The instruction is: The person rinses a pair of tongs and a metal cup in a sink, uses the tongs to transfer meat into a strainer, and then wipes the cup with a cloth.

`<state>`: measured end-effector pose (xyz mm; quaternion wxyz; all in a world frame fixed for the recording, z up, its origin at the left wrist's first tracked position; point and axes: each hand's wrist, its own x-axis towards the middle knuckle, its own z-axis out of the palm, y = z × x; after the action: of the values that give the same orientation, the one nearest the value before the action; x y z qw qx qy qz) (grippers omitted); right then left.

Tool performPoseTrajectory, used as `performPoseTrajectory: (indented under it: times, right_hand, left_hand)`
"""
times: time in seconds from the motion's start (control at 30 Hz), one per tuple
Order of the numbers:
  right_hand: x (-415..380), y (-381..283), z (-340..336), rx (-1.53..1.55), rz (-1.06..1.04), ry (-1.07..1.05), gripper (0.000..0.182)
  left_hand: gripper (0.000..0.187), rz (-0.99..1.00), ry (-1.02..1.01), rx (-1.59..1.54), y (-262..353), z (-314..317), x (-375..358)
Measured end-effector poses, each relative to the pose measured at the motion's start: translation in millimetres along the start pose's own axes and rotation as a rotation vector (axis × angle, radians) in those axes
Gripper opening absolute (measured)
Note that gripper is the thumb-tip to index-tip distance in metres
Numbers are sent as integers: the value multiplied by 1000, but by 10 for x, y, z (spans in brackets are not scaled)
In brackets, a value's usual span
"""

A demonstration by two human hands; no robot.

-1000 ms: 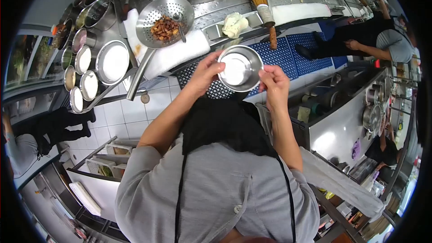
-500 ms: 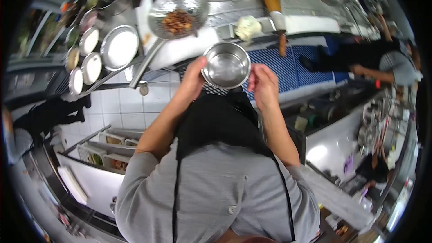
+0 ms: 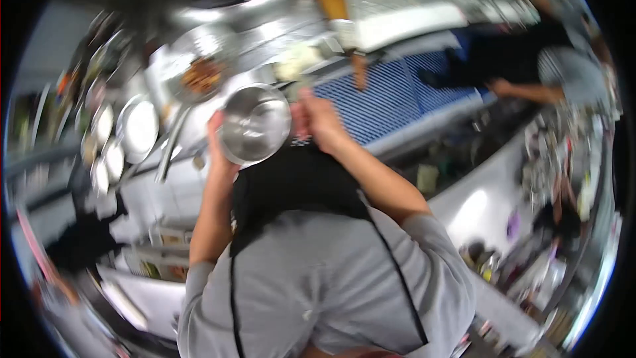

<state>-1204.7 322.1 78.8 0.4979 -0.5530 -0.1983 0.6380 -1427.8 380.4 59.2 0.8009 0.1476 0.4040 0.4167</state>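
Observation:
A round steel bowl (image 3: pixel 256 124) is held in front of my black apron, its open top toward the camera and its inside shiny, with no contents that I can make out. My left hand (image 3: pixel 220 142) grips its left side. At the bowl's right edge, my right hand (image 3: pixel 318 119) has its fingers curled together; blur hides whether it also grips the rim. Beyond the bowl, a perforated steel ladle (image 3: pixel 215 46) holds brown fried pieces (image 3: pixel 201 76). A pale cloth-like lump (image 3: pixel 298 61) lies on the counter edge behind my right hand.
Several white-filled round containers (image 3: pixel 138 127) stand at the left. A wooden-handled brush (image 3: pixel 331 0) lies at the top. Blue patterned matting (image 3: pixel 391 99) is at the right, near a person in dark clothing (image 3: pixel 517 59). Another dark-clothed person (image 3: pixel 83 235) is at the left.
Both hands and the bowl have shifted left in the view. The camera view has turned, and the ladle, brush and containers also appear further left and more blurred.

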Motion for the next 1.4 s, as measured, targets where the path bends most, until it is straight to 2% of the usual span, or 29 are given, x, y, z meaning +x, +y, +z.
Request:
performPoseTrajectory:
  times: [0.03,0.07,0.13,0.23,0.33,0.37,0.43,0.47,0.5,0.57,0.6,0.67,0.73,0.83,0.93,0.97,1.07,1.13,1.17,1.23,1.27,1.4]
  right_hand:
    - [38,27,-98,15,-53,-31,59]
    - [47,23,-169,-19,-104,49,56]
    - [18,42,-394,86,-68,34,54]
    - [5,304,-764,126,-37,214,53]
    - [-296,583,-1135,162,-6,378,53]
    - [-365,751,-1266,132,69,477,53]
    - [-594,1163,-1509,9,87,639,52]
    - [-674,1574,-1695,-1,160,754,50]
    - [-838,1935,-1837,-100,174,829,45]
    - [-1233,2607,-1962,-251,350,948,42]
    - [-1484,2830,-1927,-411,523,954,33]
    - [-2000,3520,-1896,-360,589,919,28]
    - [-2299,4068,-1853,-385,896,867,29]
    - [-2470,3975,-1398,-152,848,929,25]
    - [-2289,3993,-1371,-115,816,900,22]
    - [-2151,3852,-1338,-172,739,964,19]
    - [-1682,3476,-1602,-423,533,872,22]
    - [-1293,3372,-1920,-378,409,835,23]
    - [-1210,2812,-1773,-374,291,838,20]
    - [-961,2249,-1592,-91,98,920,23]
    - [-927,1877,-1442,-55,30,910,24]
    - [-976,911,-907,243,-235,858,35]
  left_hand:
    - [64,-17,-39,34,-60,186,-24]
    - [64,-40,-76,69,-78,409,-41]
    - [64,-75,-130,183,-216,635,32]
    - [66,-119,-218,341,-427,829,168]
    - [59,-227,-373,367,-586,917,225]
    - [55,-285,-444,333,-663,863,284]
    - [51,-363,-473,385,-713,934,238]
    - [51,-389,-484,428,-722,956,210]
    - [53,-420,-585,452,-669,1053,141]
    - [58,-469,-645,501,-656,998,106]
    - [60,-484,-650,524,-676,914,112]
    - [62,-543,-640,512,-671,783,102]
    - [63,-587,-616,538,-644,676,99]
    - [65,-605,-623,572,-627,529,117]
    - [68,-590,-628,603,-614,505,145]
    - [68,-584,-633,616,-619,511,164]
    - [69,-561,-634,636,-615,698,195]
    - [70,-552,-626,640,-638,774,216]
    - [69,-562,-651,625,-653,818,228]
    - [68,-558,-690,627,-676,807,284]
    - [68,-561,-696,619,-665,841,289]
    - [70,-547,-705,665,-631,881,301]
